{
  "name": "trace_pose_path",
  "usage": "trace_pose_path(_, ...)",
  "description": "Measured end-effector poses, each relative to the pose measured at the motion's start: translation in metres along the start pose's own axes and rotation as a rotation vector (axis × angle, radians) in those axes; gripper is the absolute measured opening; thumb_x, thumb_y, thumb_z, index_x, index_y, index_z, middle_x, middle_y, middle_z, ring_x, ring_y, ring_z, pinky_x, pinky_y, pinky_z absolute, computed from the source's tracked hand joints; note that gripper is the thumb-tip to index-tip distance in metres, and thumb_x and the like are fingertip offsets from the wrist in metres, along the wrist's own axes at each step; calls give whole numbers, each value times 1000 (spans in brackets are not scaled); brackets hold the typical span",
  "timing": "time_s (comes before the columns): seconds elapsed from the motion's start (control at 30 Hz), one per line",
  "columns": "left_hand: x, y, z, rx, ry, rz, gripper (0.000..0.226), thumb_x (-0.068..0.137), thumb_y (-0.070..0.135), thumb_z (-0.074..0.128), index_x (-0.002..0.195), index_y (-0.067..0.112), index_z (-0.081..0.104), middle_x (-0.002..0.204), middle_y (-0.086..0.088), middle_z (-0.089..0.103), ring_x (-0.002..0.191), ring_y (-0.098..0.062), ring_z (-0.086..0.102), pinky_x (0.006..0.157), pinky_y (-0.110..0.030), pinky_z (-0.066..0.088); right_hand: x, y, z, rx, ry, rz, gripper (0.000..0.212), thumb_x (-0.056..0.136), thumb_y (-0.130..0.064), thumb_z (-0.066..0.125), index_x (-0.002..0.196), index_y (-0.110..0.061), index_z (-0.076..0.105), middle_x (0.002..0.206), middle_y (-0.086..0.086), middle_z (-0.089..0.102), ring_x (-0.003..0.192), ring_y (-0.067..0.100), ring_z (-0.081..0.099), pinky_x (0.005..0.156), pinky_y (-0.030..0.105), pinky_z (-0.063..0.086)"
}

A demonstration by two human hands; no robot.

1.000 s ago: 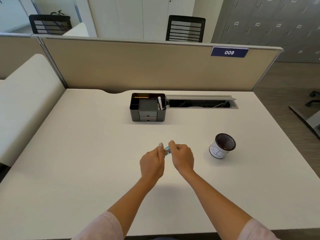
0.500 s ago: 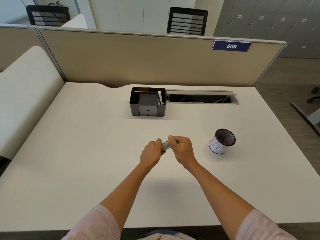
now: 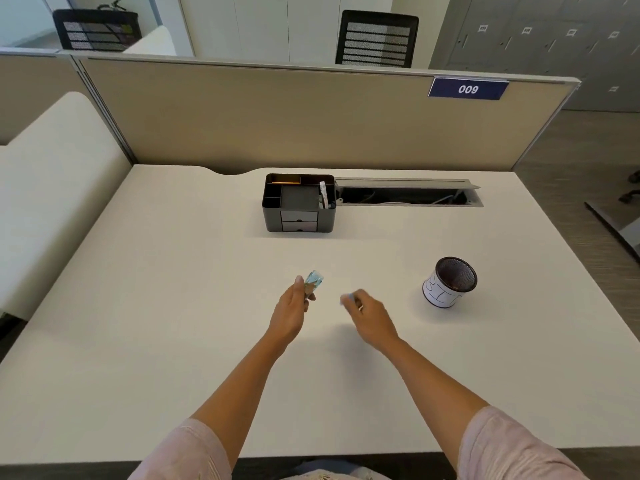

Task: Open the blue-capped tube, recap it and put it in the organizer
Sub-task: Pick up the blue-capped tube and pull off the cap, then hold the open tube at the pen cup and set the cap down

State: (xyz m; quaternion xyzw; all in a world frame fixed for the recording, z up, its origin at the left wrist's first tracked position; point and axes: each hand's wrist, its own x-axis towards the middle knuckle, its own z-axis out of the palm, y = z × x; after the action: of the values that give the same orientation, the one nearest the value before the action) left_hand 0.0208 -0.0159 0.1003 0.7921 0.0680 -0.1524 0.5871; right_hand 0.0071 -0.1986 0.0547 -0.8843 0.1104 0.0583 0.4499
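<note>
My left hand (image 3: 292,311) grips a small tube (image 3: 313,280) over the middle of the white desk (image 3: 173,306); the tube's light blue-green end sticks up past my fingers. My right hand (image 3: 369,315) is a hand's width to the right, fingers pinched on a small pale blue cap (image 3: 347,299), which is blurred. The black organizer (image 3: 299,202) stands at the back of the desk, well beyond both hands, with several open compartments, two small drawers and a white item in its right slot.
A black mesh cup (image 3: 450,282) with a white label stands to the right of my right hand. An open cable tray (image 3: 408,195) lies in the desk right of the organizer. A beige partition (image 3: 277,116) closes the back edge.
My hands were together on the tube; now they have pulled apart, the left keeping the tube and the right moving right with the cap.
</note>
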Motion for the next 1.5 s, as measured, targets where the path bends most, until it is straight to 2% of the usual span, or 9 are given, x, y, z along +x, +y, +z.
trace_pose_path(0.2,-4,-15,-10,-62,-45,-18,47,100,50,32,111,12,57,93,2,61,72,-12,54,62,-19,40,-4,39,24,-152,-149,2,16,92,-29,58,107,-23,63,111,-4,64,100,18,59,96,42,43)
trace_pose_path(0.33,-5,-22,-14,-69,-55,-46,42,98,51,38,109,16,59,94,3,67,74,-12,60,65,-23,42,-5,44,27,-302,-163,-45,33,92,-17,55,121,-30,61,125,-9,61,115,22,52,91,35,31)
trace_pose_path(0.87,-3,-23,-5,-70,-58,-33,39,99,48,39,112,17,60,96,2,69,76,-7,63,58,-12,44,-6,45,14,-202,-216,-34,48,91,-36,63,137,-34,48,138,-10,50,120,19,49,105,42,39)
trace_pose_path(0.97,-1,-17,1,-114,-76,-29,41,98,51,38,109,19,61,98,2,71,79,-11,64,67,-24,46,-7,28,10,9,-148,18,41,93,-39,60,132,-29,54,132,-7,55,106,13,58,93,33,48)
trace_pose_path(1.1,1,4,11,-187,-79,7,44,97,54,34,116,24,60,109,6,67,98,-10,61,73,-27,45,-10,-25,0,412,-132,204,28,98,-43,48,113,-24,62,108,1,73,76,3,68,68,23,47)
trace_pose_path(1.2,5,20,19,-223,-103,37,47,97,55,30,122,26,58,119,5,63,110,-10,56,86,-32,45,-13,-53,-11,586,-207,237,39,100,-48,38,109,-23,66,93,-2,78,77,12,72,69,27,49)
trace_pose_path(1.3,7,34,31,-267,-176,49,47,99,52,28,122,25,59,117,-3,67,110,-19,62,86,-32,51,-15,-65,-20,740,-240,250,37,100,-50,38,106,-33,70,97,-4,78,85,16,74,77,34,51)
trace_pose_path(1.37,9,40,41,-259,-215,55,49,99,52,28,125,23,58,119,-8,66,112,-26,63,93,-42,53,-16,-66,-24,839,-221,256,31,99,-50,42,102,-40,72,102,-4,77,89,18,73,79,36,51)
trace_pose_path(1.5,15,52,66,-201,-296,102,46,100,51,28,128,30,57,122,-2,65,116,-22,60,104,-48,46,-13,-49,-44,989,-168,254,35,98,-47,47,115,-28,71,111,0,74,94,18,68,77,33,49)
